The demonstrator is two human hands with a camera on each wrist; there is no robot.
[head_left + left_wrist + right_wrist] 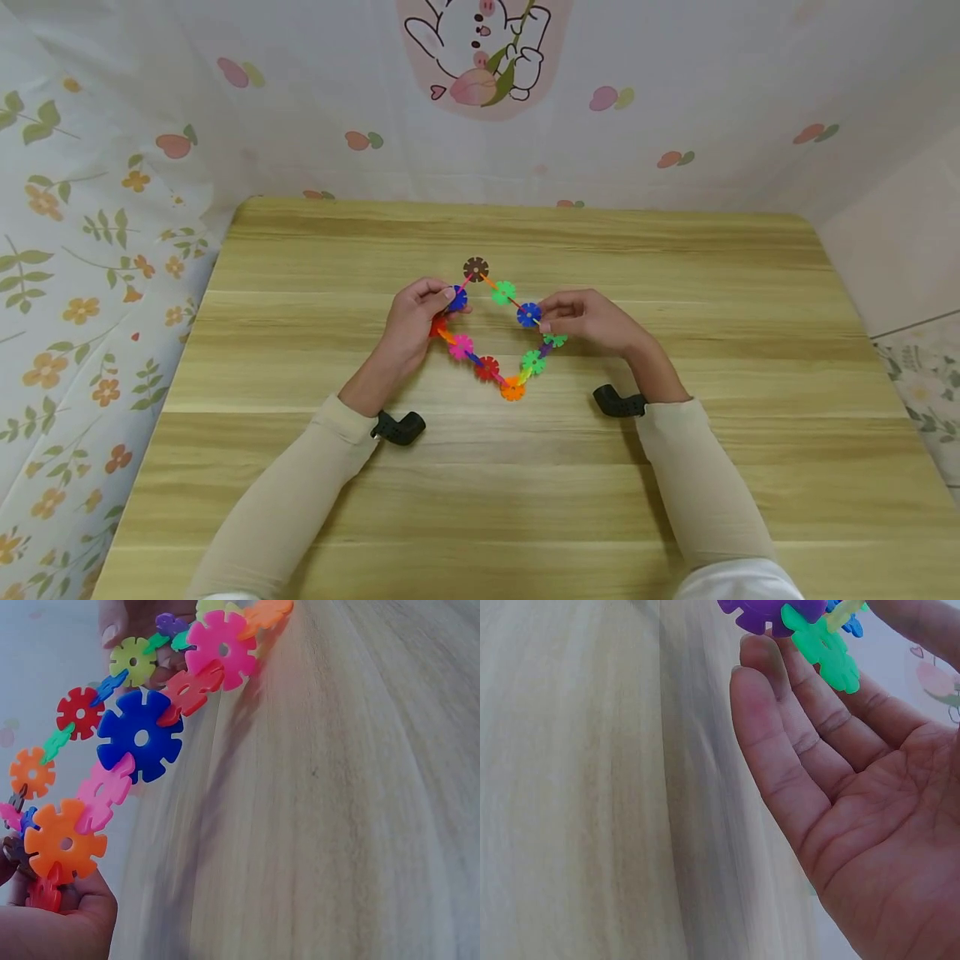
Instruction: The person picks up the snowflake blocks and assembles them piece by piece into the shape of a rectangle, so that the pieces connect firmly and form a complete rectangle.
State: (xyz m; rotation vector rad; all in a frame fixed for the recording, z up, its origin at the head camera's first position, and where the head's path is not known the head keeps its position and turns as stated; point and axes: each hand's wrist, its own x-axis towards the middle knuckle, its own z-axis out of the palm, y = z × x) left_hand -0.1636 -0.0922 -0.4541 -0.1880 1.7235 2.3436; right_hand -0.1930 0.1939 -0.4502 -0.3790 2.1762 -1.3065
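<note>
A closed loop of notched plastic snowflake discs (461,347), joined edge to edge, is held between both hands over the table. My left hand (408,321) pinches the loop's left side, its thumb on a blue disc (459,300). On the other side, my right hand (596,322) pinches the loop beside another blue disc (523,316). A brown disc (469,272) forms the far corner and an orange disc (513,393) the near one. In the right wrist view, a green disc (823,654) and a purple disc (772,610) lie against the fingers.
The wood-grain table (487,517) spreads beneath both arms. Behind it hangs a pale printed curtain (300,100), with floral cloth (75,275) on the left. Each wrist carries a black camera mount, the left one (401,428) and the right one (618,402).
</note>
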